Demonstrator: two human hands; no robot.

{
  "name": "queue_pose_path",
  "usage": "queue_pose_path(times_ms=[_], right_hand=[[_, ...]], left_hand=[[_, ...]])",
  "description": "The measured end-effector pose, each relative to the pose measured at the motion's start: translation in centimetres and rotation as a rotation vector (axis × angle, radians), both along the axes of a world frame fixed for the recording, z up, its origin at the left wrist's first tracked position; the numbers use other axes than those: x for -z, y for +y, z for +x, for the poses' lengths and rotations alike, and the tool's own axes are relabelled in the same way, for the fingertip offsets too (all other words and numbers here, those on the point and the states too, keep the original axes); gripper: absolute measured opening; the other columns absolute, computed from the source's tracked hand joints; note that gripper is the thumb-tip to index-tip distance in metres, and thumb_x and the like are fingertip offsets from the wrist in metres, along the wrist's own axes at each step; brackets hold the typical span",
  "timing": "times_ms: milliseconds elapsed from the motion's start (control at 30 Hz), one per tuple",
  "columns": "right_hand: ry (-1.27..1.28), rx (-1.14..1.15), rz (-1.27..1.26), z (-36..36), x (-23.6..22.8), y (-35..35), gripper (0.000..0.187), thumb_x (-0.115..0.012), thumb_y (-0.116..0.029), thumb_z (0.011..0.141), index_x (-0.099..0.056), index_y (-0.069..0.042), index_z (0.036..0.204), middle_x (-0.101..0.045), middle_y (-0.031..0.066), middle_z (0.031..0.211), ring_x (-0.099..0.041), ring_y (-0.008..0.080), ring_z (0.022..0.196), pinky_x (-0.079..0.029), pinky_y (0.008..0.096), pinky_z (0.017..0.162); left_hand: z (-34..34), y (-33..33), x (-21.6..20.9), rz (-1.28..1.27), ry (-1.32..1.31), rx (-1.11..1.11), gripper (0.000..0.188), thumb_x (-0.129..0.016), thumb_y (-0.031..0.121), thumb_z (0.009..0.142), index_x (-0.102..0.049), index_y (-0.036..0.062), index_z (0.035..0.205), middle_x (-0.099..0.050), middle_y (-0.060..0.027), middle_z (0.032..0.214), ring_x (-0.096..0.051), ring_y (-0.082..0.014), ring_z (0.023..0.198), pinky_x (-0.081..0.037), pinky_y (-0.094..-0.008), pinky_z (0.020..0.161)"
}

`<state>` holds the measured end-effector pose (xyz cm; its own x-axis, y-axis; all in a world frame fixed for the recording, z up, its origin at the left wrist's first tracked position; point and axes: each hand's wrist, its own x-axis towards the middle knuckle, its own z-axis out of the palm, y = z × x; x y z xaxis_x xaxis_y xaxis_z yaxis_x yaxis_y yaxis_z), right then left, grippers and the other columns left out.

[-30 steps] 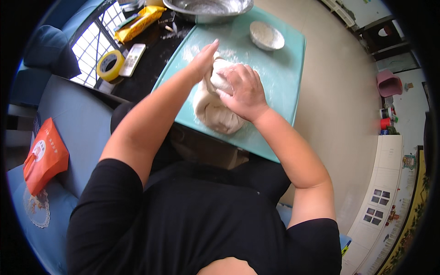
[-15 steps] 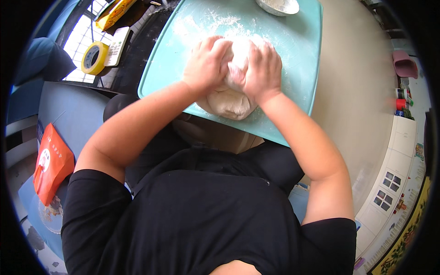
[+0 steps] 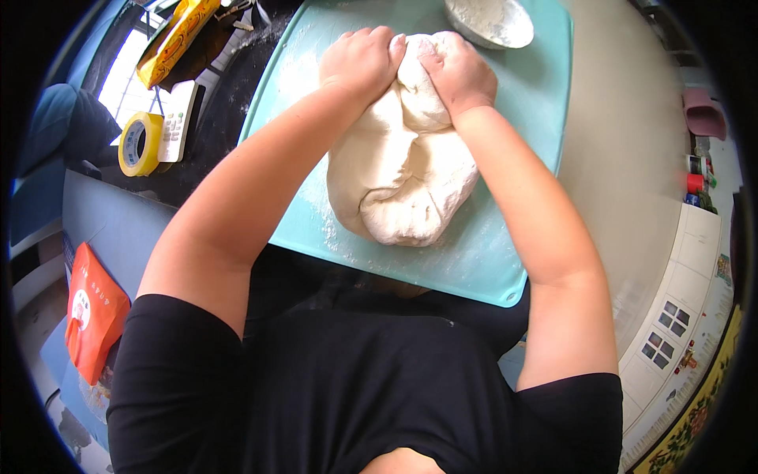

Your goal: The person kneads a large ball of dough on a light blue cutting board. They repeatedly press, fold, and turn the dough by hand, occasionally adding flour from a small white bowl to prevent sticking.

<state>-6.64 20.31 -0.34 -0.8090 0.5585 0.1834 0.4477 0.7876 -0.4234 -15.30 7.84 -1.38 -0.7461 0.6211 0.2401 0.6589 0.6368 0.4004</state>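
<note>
A large, pale lump of dough (image 3: 380, 162) lies on a turquoise board (image 3: 530, 142) dusted with flour. It is stretched lengthwise, with folds and creases toward its near end. My left hand (image 3: 363, 65) grips the far left part of the dough, fingers curled over it. On the far right part, my right hand (image 3: 460, 75) is closed round the dough, its thumb toward the middle. The fingertips of both hands are partly hidden behind the dough.
A white bowl of flour (image 3: 496, 25) stands at the board's far right corner. On the black table (image 3: 217, 103) to the left are a yellow tape roll (image 3: 140, 144), a white remote control (image 3: 177, 122) and a yellow packet (image 3: 178, 39). An orange bag (image 3: 96, 312) lies lower left.
Both hands have moved farther from me, and the dough is now longer and flatter. The board's near edge has shifted toward me in the view.
</note>
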Motion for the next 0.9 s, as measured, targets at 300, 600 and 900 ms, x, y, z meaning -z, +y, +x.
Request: queue_pose_path(times_ms=[300, 600, 900], right_hand=[[-0.061, -0.031, -0.327, 1.5, -2.1, 0.0, 0.056, -0.054, -0.053, 0.084, -0.055, -0.011, 0.122, -0.057, 0.0166, 0.119, -0.053, 0.0332, 0.114, -0.043, 0.0416, 0.096], [-0.305, -0.217, -0.113, 11.4, -6.6, -6.2, 0.106, -0.071, -0.067, 0.062, -0.027, -0.018, 0.145, -0.021, 0.0152, 0.15, -0.015, 0.033, 0.14, -0.011, 0.0523, 0.113], [0.209, -0.431, 0.215, 14.9, -1.5, -6.3, 0.089, -0.073, -0.043, 0.064, -0.034, -0.012, 0.137, -0.03, 0.019, 0.141, -0.03, 0.0426, 0.125, -0.022, 0.0581, 0.102]], left_hand=[[-1.0, -1.4, -0.5, 0.322, -0.473, 0.03, 0.042, -0.047, 0.043, 0.093, -0.063, 0.0076, 0.111, -0.066, -0.0141, 0.097, -0.061, -0.0273, 0.094, -0.046, -0.0378, 0.084], [6.7, -6.0, -3.9, 0.073, -0.531, 0.387, 0.068, -0.052, 0.064, 0.08, -0.057, 0.0111, 0.123, -0.054, -0.018, 0.124, -0.051, -0.0363, 0.114, -0.04, -0.0424, 0.096], [12.7, -8.0, -3.9, 0.066, 0.102, 0.298, 0.096, -0.072, 0.063, 0.056, -0.046, 0.0083, 0.13, -0.047, -0.0152, 0.13, -0.042, -0.0332, 0.121, -0.029, -0.0584, 0.099]])
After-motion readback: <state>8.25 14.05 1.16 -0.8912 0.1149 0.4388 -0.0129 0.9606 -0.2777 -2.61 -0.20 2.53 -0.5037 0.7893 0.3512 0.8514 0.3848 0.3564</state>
